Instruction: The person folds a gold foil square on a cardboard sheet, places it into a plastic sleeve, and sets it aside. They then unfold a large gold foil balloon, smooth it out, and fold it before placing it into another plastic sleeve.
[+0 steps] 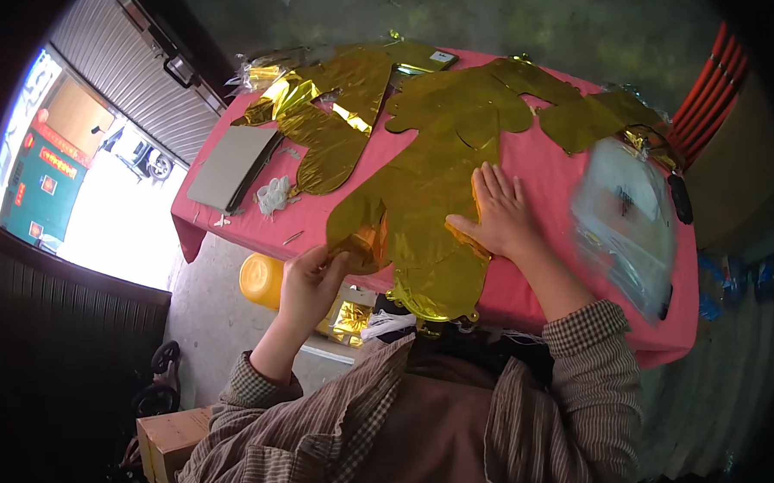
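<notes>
One gold foil piece [428, 191] lay flat over the middle of the pink-covered desk [549, 188], its long axis running from the person's body toward the far side, rounded end at the near edge, scalloped end pointing away. Left hand [309, 283]: fingers closed in a pinch on the foil's lifted near-left flap; right hand [500, 216]: palm down at the foil's right margin, fingers slightly spread. Also on the desk were a grey flat case [229, 167] and white bundle [274, 195] at left, and clear plastic packaging [625, 222] at right.
</notes>
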Demonstrator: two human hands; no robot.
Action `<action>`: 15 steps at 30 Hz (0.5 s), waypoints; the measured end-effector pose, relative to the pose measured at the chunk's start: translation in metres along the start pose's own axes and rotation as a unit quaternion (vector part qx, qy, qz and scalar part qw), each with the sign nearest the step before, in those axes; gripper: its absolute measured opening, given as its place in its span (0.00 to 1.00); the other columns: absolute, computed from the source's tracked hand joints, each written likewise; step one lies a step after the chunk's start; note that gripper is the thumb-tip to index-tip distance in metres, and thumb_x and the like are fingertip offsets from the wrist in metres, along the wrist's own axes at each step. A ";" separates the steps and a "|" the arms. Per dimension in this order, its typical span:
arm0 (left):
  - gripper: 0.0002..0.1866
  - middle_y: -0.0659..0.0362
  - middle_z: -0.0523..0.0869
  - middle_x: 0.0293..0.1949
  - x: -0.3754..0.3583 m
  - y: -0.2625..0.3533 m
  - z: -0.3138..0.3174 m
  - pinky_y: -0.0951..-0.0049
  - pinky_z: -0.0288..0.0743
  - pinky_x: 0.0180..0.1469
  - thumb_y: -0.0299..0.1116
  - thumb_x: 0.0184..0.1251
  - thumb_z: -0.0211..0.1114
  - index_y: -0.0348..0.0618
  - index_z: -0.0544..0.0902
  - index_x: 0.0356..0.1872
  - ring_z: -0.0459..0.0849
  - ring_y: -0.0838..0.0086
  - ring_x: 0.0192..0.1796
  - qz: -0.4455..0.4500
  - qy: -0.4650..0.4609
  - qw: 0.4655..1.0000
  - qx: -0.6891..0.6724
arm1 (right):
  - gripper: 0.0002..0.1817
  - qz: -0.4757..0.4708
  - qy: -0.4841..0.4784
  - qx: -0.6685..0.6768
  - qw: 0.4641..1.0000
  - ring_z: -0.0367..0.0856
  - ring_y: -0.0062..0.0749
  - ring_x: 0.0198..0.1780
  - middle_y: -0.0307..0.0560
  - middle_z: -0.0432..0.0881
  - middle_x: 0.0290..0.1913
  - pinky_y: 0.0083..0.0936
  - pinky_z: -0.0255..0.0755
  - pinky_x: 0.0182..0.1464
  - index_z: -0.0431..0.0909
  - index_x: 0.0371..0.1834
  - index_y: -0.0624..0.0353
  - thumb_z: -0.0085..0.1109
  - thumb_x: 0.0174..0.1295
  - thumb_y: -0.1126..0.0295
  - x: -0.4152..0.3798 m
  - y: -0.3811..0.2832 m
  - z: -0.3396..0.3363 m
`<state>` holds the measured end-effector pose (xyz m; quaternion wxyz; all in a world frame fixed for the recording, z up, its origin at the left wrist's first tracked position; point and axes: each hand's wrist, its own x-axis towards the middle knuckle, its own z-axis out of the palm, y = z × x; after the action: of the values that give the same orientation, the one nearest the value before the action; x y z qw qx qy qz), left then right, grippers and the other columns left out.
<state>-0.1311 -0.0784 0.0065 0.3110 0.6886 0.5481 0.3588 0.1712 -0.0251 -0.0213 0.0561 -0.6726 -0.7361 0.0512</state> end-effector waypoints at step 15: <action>0.09 0.52 0.81 0.28 0.017 0.068 0.034 0.63 0.75 0.33 0.33 0.55 0.68 0.37 0.81 0.28 0.81 0.56 0.32 0.250 -0.220 0.925 0.185 | 0.54 -0.007 0.004 0.032 0.999 0.40 0.40 0.76 0.56 0.46 0.74 0.47 0.32 0.73 0.49 0.71 0.66 0.51 0.52 0.34 0.002 0.003 0.006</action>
<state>-0.0637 -0.0767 0.0461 0.1909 0.9102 0.3328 0.1562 0.1727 -0.0225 -0.0276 0.0805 -0.6657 -0.7384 0.0715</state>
